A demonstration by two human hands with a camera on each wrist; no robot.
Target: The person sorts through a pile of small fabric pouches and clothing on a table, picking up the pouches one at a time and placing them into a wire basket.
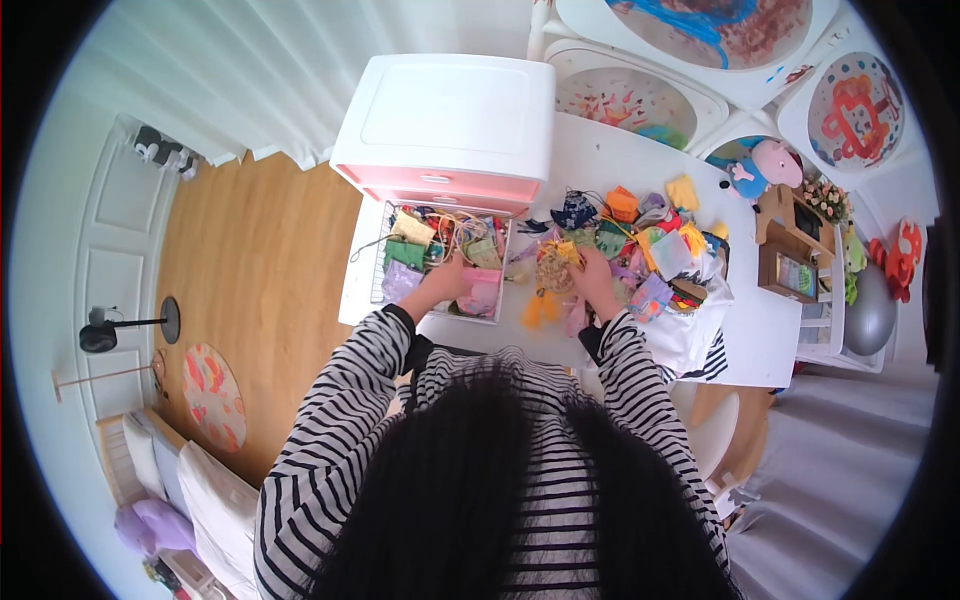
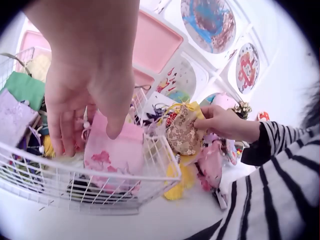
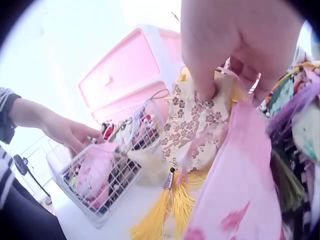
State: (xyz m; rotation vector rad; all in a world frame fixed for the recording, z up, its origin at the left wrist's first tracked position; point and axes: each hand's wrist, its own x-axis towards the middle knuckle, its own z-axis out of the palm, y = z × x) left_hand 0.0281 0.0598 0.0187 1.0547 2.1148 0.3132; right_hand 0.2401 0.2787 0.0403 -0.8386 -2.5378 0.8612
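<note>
My left hand (image 1: 441,283) reaches into a white wire basket (image 2: 160,177), fingers loosely extended downward. Its thumb touches a pink pouch (image 2: 112,150) inside; whether the hidden fingers also touch it, I cannot tell. Over the table, my right hand (image 1: 597,284) pinches a beige flowered pouch (image 3: 192,125) at its upper part, thumb in front. A yellow tassel (image 3: 180,205) hangs below that pouch. Close to the right wrist camera is another pink pouch (image 3: 240,175), beneath the right hand; whether the fingers hold it too is unclear.
Behind the basket stands a white drawer unit (image 1: 445,110) with pink drawers. Colourful pouches (image 1: 672,255) are heaped right of my right hand, beside white cloth (image 1: 690,335). A small wooden shelf (image 1: 795,245) and a plush toy (image 1: 768,170) stand at the table's far right.
</note>
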